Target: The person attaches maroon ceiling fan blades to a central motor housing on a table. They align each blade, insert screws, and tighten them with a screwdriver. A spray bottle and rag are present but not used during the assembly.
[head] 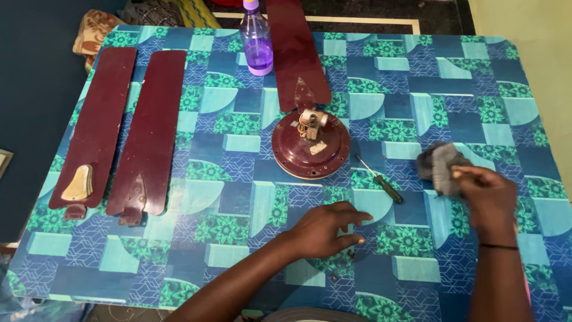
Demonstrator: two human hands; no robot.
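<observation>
My right hand (488, 197) grips a crumpled grey cloth (438, 167) just above the table's right side. My left hand (325, 229) rests flat on the patterned table (238, 197), fingers spread, holding nothing. A round maroon fan motor (310, 144) with a metal shaft stub on top lies in the middle, beyond my left hand. One maroon fan blade (298, 50) is still joined to it and points away from me. A green-handled screwdriver (381, 180) lies between the motor and my right hand.
Two detached maroon fan blades (95, 128) (149, 131) lie side by side at the left. A clear purple spray bottle (256, 39) stands at the far edge. Folded fabric (92, 30) sits beyond the far left corner.
</observation>
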